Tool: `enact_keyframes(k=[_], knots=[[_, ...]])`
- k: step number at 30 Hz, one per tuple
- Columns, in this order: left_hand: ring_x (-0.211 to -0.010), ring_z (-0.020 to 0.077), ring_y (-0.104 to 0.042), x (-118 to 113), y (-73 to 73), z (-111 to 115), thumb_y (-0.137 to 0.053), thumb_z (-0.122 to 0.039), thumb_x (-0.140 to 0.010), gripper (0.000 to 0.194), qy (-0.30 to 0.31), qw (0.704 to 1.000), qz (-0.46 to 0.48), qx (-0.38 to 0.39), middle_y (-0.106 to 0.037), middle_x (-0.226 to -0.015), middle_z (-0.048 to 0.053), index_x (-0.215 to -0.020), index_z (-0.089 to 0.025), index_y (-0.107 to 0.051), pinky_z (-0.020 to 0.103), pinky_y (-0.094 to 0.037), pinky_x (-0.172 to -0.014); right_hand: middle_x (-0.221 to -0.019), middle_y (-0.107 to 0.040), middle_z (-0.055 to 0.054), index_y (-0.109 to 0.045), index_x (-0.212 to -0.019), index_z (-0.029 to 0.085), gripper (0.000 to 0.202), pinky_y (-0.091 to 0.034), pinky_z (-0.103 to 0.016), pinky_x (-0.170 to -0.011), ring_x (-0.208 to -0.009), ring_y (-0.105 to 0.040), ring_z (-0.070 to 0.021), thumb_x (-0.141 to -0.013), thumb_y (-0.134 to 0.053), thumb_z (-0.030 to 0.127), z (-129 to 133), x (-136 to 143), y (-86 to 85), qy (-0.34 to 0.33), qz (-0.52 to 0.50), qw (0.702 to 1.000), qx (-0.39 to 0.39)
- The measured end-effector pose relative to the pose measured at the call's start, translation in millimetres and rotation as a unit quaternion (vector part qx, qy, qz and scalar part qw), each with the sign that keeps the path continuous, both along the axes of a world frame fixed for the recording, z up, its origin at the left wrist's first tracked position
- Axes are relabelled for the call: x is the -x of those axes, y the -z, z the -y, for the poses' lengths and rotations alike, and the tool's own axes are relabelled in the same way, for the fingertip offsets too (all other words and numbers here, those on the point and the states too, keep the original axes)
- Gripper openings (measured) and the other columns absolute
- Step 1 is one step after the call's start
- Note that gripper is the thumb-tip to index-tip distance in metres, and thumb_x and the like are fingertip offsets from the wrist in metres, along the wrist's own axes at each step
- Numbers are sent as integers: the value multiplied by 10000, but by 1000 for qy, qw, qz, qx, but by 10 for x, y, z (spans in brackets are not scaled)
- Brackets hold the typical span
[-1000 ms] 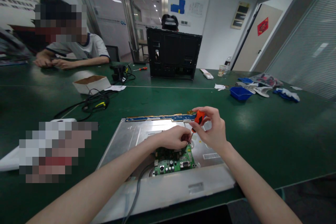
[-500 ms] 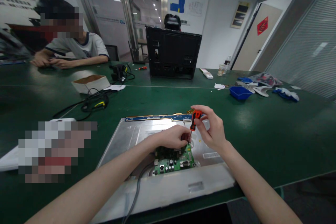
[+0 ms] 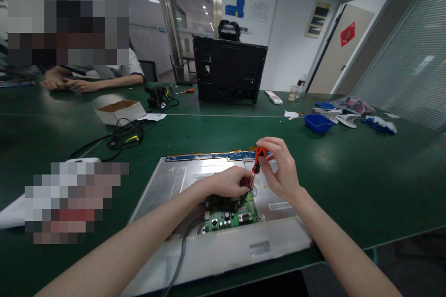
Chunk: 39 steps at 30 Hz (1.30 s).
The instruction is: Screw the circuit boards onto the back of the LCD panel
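Note:
My right hand (image 3: pixel 280 167) is closed on the red and black handle of a screwdriver (image 3: pixel 258 160), which stands nearly upright. Its tip meets the upper right corner of a green circuit board (image 3: pixel 232 218). Beside the shaft, the fingers of my left hand (image 3: pixel 233 181) are curled and pressed together close to the tip. What they pinch, if anything, is hidden. The board lies on the silver metal back of a display panel (image 3: pixel 156 199), with a blue circuit strip (image 3: pixel 198 157) along its far edge. A grey cable (image 3: pixel 183 250) runs near the board's left side.
A black monitor housing (image 3: pixel 230 72) stands at the back of the green table (image 3: pixel 348 185). Left are an open box (image 3: pixel 120 111) and black cables (image 3: pixel 127 137); right are a blue tray (image 3: pixel 318 123) and gloves (image 3: pixel 379 125). Another person's hands (image 3: pixel 75 84) rest at the far left.
The fingers of my right hand have shifted slightly on the screwdriver handle, which appears turned a little. My left hand and the board stay in place.

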<state>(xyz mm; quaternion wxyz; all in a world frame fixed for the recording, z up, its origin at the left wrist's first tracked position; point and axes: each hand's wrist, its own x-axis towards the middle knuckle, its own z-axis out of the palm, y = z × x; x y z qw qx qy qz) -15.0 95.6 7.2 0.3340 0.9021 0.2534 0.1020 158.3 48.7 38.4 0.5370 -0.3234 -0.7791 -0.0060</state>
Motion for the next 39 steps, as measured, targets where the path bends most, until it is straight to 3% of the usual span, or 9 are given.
enact_keyframes(k=[4,9,16,22,31,35,39], knots=[[-605,132,-501,1,9,-13,-530,-98,-697,97,1,1000,-6,2,-551,-648,-25,-752,-160,-582,224,-362,-570,-1148,-628,-87,-535,-1157,247,258,-571,-274,-662,-1008,-639,-190,-919,-489,159,-4,-2,-9,-8,-3,1000,-6],[-594,124,-494,0,-22,-8,-531,-94,-683,94,1,1000,-15,0,-542,-648,-28,-734,-160,-573,218,-346,-554,-1070,-673,-53,-470,-1090,258,332,-568,-256,-601,-770,-668,-140,-830,-675,232,-61,18,62,4,-58,998,-9],[-568,115,-471,-2,-34,7,-513,-80,-684,98,-2,1000,-12,10,-511,-608,-42,-716,-162,-554,215,-340,-545,-1166,-662,-90,-419,-1160,255,312,-574,-280,-609,-722,-655,-132,-886,-559,198,-22,25,39,-8,-43,999,17],[-574,115,-489,3,-30,4,-530,-84,-678,106,-1,1000,-3,5,-546,-626,-34,-734,-157,-583,207,-355,-545,-1174,-560,-94,-514,-1143,261,266,-575,-303,-593,-880,-628,-185,-887,-535,192,-2,3,-14,22,-12,1000,-14],[-614,133,-515,0,-35,-6,-559,-117,-701,84,-11,1000,-28,-5,-561,-661,-16,-758,-156,-609,216,-366,-562,-1023,-560,-51,-506,-1098,275,336,-569,-284,-568,-871,-601,-188,-818,-692,252,-32,13,1,28,-30,998,-51],[-611,134,-516,-2,-33,-4,-564,-122,-693,100,-12,1000,-25,4,-567,-651,-18,-767,-159,-620,215,-369,-558,-1029,-524,-46,-553,-1073,283,294,-565,-269,-527,-808,-589,-165,-815,-682,226,-35,22,-1,39,-42,998,-35],[-588,128,-510,1,-22,1,-565,-119,-695,122,-12,1000,-11,8,-571,-636,-22,-791,-159,-628,210,-369,-546,-1039,-580,-53,-564,-1102,277,295,-566,-271,-546,-850,-616,-175,-835,-632,171,-25,26,-17,29,-41,998,-28]])
